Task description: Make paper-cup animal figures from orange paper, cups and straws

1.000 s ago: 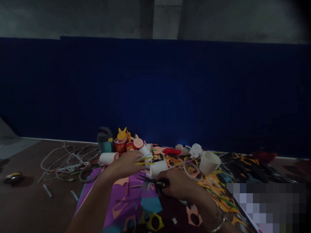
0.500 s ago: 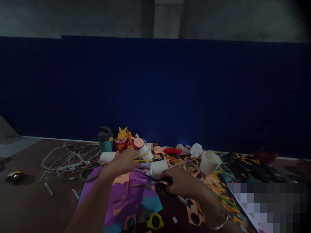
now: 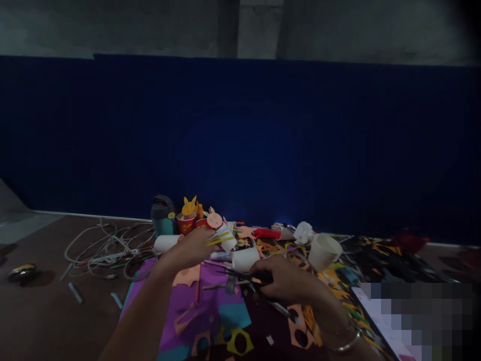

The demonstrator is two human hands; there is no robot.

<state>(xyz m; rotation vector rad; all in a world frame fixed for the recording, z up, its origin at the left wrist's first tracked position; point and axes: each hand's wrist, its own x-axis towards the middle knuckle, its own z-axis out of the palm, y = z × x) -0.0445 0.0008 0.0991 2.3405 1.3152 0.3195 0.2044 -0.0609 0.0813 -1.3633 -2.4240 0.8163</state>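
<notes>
My left hand (image 3: 193, 246) is closed on thin yellow paper strips (image 3: 222, 237). Their ends stick out to the right, in front of a white cup with a pink rabbit face (image 3: 215, 220). My right hand (image 3: 281, 282) is wrapped round the dark handles of scissors (image 3: 233, 272), whose blades point left over purple paper (image 3: 176, 296). Just beyond the blades a white paper cup (image 3: 245, 259) lies on its side, with a pale tube (image 3: 221, 256) beside it. Another white cup (image 3: 166, 243) lies behind my left wrist.
A teal bottle (image 3: 164, 223) and red cups with paper animals (image 3: 186, 224) stand at the back. Tangled white cables (image 3: 105, 250) lie left. Paper scraps with cut-out holes (image 3: 240, 342) lie in front. A white mug (image 3: 325, 251) stands right, near crumpled tissue (image 3: 303, 233).
The yellow strips in my left hand have risen slightly and tilt more, with their right ends higher. My right hand and the scissors have shifted only a little.
</notes>
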